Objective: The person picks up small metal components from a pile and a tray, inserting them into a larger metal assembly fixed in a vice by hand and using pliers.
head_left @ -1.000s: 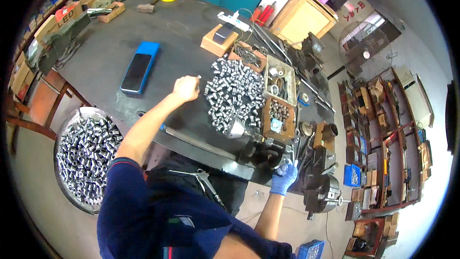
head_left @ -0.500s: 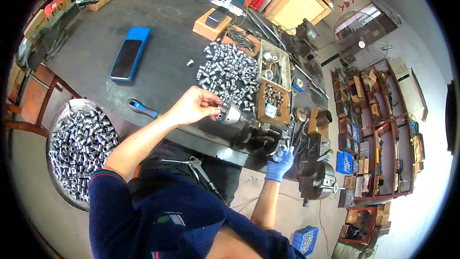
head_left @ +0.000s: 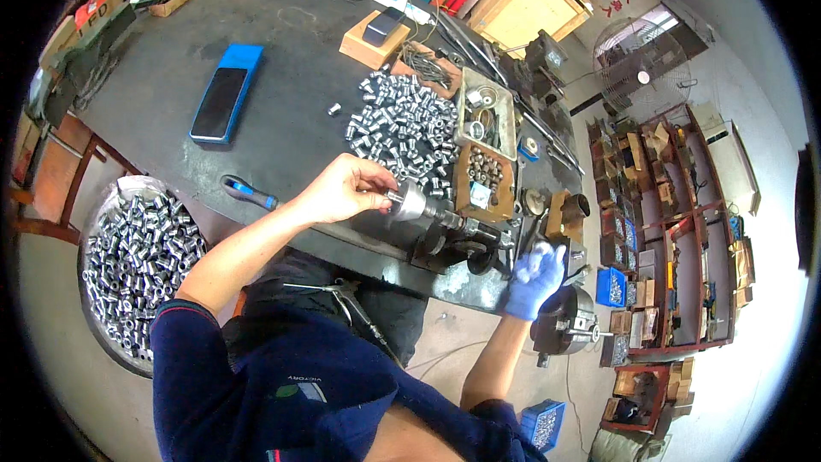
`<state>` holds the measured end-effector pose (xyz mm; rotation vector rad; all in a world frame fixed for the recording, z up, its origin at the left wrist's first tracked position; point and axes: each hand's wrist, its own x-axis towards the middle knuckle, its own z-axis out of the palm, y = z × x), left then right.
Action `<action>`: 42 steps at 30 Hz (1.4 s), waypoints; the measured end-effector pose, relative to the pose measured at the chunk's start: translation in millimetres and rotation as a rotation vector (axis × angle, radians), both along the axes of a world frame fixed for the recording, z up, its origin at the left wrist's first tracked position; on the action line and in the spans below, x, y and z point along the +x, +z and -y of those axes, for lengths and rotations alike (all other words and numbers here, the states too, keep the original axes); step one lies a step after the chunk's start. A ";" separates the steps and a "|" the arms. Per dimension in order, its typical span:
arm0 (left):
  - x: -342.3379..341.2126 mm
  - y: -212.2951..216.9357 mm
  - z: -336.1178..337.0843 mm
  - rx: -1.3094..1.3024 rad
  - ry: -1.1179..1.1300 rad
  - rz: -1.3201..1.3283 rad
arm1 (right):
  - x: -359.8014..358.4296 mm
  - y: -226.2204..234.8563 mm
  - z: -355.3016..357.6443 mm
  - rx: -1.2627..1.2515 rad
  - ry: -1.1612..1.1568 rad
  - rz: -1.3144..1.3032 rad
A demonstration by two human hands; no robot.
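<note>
My bare left hand (head_left: 346, 190) pinches a small metal sleeve against the silver chuck (head_left: 409, 203) of a small dark machine (head_left: 457, 239) at the near edge of the dark workbench (head_left: 282, 60). A heap of shiny metal sleeves (head_left: 406, 124) lies on the bench just beyond the hand. My right hand (head_left: 534, 278), in a blue glove, is blurred at the machine's right end. I cannot tell what it holds.
A round basin (head_left: 137, 257) full of metal sleeves stands on the floor at my left. On the bench lie a blue-handled screwdriver (head_left: 250, 192), a blue phone case (head_left: 224, 94) and a wooden tray of parts (head_left: 483, 141). Shelves (head_left: 676, 231) and a fan (head_left: 641, 68) stand at the right.
My left hand took a sleeve from the heap and drew it back to the chuck. The gloved right hand shifted up along the machine's right end.
</note>
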<state>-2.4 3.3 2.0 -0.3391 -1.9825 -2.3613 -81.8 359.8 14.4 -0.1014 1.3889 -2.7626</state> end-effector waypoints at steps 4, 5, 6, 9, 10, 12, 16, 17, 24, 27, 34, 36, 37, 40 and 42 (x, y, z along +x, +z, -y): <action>3.0 3.1 -4.8 -0.111 0.077 -0.086 | -60.1 -0.6 10.1 -0.300 0.246 0.068; 4.0 4.7 -5.7 -0.096 0.083 -0.082 | -75.5 -10.2 10.8 -0.371 0.323 0.074; 3.0 3.9 -7.0 -0.077 0.085 -0.081 | -88.4 -24.9 6.8 -0.414 0.347 0.132; 0.1 1.7 -8.3 -0.133 0.111 -0.089 | -119.7 -85.8 -11.2 -0.244 0.307 0.112; -2.9 2.0 -9.7 -0.128 0.092 -0.090 | -123.3 -111.7 -22.5 -0.128 0.171 0.118; -2.4 1.2 -6.1 -0.127 0.087 -0.073 | -105.4 -128.6 -10.5 0.001 -0.019 0.201; -1.7 -2.9 -2.3 -0.095 0.070 -0.077 | -30.3 -98.3 -0.5 -0.050 -0.053 0.313; -1.2 -3.3 -2.1 -0.092 0.072 -0.084 | -22.3 -99.9 -10.7 -0.098 0.005 0.301; -2.9 -6.4 -8.3 0.086 0.051 0.017 | -15.6 -84.2 -5.6 0.012 -0.033 0.383; -3.2 -2.7 -7.9 0.072 0.038 0.072 | -45.1 -94.8 11.5 0.128 -0.133 0.362; -2.6 4.1 -12.0 -0.027 0.100 0.102 | -82.5 -21.8 31.1 0.092 -0.133 0.116; 0.2 5.6 -11.9 -0.028 0.094 0.120 | -63.1 2.0 31.1 -0.018 -0.079 -0.018; 0.2 4.4 -12.7 -0.018 0.093 0.127 | -50.8 7.0 21.5 -0.070 0.007 -0.083; 1.5 5.5 -15.3 0.033 0.102 0.139 | -6.5 3.6 6.2 -0.133 -0.016 -0.158; 0.6 5.9 -18.5 0.095 0.113 0.136 | 15.7 -15.7 -9.4 -0.078 0.067 -0.181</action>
